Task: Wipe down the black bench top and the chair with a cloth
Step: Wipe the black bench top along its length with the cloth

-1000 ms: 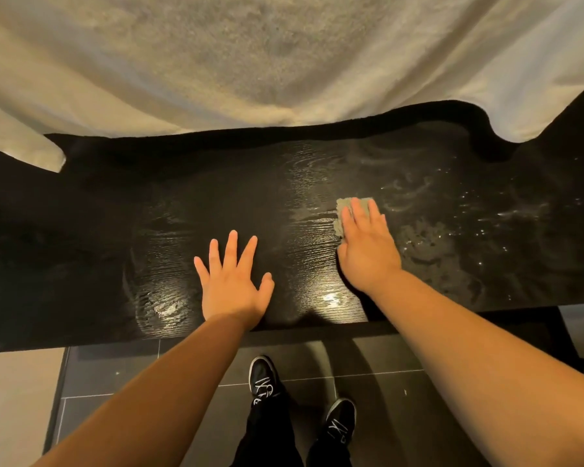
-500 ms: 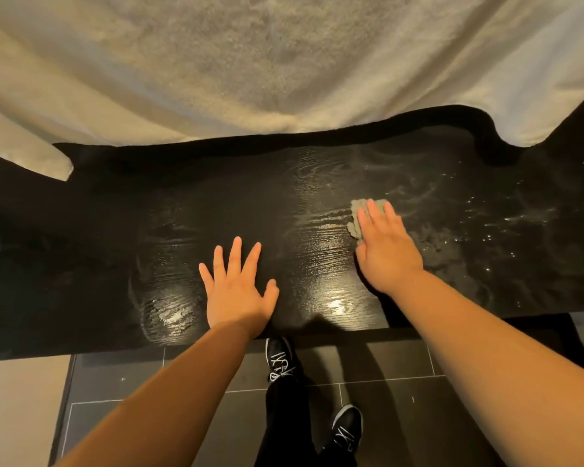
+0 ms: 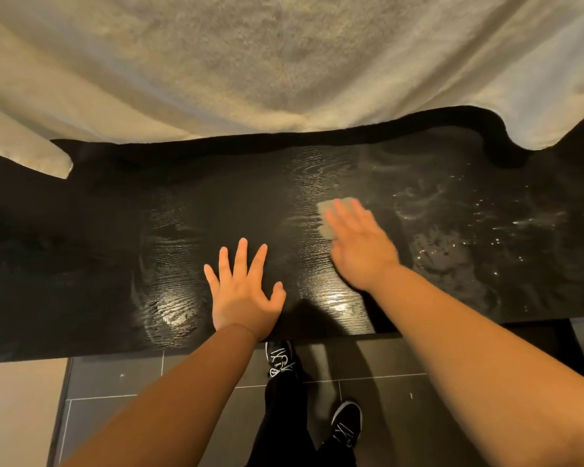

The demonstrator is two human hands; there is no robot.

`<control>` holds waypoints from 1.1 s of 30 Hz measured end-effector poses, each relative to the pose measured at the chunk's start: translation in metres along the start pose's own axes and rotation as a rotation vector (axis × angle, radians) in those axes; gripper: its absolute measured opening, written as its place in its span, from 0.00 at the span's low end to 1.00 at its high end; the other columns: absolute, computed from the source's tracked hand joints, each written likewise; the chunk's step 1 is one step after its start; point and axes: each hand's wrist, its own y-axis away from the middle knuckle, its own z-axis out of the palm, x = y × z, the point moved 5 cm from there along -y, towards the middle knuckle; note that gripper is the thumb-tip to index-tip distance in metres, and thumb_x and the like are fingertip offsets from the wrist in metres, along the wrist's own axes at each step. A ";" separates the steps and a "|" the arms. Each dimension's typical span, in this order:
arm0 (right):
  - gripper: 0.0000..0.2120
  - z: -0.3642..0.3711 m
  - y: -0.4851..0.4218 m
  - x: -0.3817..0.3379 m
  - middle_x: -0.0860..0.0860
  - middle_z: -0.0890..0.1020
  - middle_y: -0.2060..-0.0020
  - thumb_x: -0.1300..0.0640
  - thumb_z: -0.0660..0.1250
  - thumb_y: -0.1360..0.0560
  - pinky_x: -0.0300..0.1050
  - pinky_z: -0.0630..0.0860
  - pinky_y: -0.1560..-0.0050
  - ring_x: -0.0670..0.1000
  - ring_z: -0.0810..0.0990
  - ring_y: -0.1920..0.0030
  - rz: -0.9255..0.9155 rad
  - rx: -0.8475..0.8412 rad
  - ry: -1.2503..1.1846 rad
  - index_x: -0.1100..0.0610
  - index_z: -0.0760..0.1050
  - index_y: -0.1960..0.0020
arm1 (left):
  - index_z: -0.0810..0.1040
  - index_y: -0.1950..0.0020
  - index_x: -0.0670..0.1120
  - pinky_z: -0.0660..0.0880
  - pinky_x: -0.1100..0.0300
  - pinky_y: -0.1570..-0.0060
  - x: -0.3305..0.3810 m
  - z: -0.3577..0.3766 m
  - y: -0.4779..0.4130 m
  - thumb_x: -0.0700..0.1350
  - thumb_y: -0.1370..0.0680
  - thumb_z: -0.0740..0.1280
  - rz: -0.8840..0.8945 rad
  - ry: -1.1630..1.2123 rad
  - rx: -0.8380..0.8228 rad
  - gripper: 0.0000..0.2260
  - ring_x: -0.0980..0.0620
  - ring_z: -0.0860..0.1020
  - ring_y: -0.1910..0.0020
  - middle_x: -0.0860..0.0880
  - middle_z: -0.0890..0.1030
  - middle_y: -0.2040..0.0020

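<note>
The black bench top (image 3: pixel 81 251) runs across the middle of the view, its wood grain glossy with wet streaks. My right hand (image 3: pixel 361 247) lies flat on a small grey-green cloth (image 3: pixel 326 219) near the bench's centre, fingers straight, pressing it down; the hand is motion-blurred. Only the cloth's left and far edges show past my fingers. My left hand (image 3: pixel 245 293) rests flat on the bench near its front edge, fingers spread, holding nothing. No chair is in view.
A pale towel or bedcover (image 3: pixel 284 62) hangs over the bench's back edge, with a corner drooping at the left. Smeared residue and droplets (image 3: pixel 452 237) cover the bench's right part. Dark floor tiles (image 3: pixel 122 379) and my black shoes lie below the front edge.
My right hand has slid the cloth a little to the left across the bench. My left hand stays planted in the same spot.
</note>
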 end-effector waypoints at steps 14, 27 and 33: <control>0.35 0.030 -0.007 -0.054 0.52 0.47 0.15 0.48 0.55 0.19 0.60 0.47 0.18 0.60 0.41 0.17 -0.157 -0.248 0.090 0.53 0.49 0.15 | 0.71 0.21 0.51 0.53 0.28 0.23 0.008 -0.015 -0.017 0.63 0.23 0.57 0.050 -0.089 0.016 0.33 0.38 0.67 0.26 0.40 0.72 0.26; 0.36 0.007 -0.032 -0.021 0.54 0.42 0.16 0.49 0.53 0.17 0.62 0.43 0.18 0.64 0.37 0.18 0.140 -0.181 0.090 0.54 0.40 0.15 | 0.61 0.16 0.54 0.49 0.36 0.18 0.007 -0.040 -0.130 0.58 0.19 0.61 0.183 0.014 0.008 0.31 0.41 0.56 0.16 0.47 0.57 0.14; 0.34 0.016 -0.047 -0.024 0.51 0.49 0.15 0.49 0.49 0.19 0.58 0.44 0.18 0.59 0.42 0.16 -0.084 -0.227 0.052 0.53 0.50 0.15 | 0.53 0.14 0.57 0.44 0.40 0.17 0.008 -0.033 -0.134 0.58 0.17 0.57 0.175 -0.044 -0.031 0.32 0.44 0.47 0.14 0.51 0.49 0.13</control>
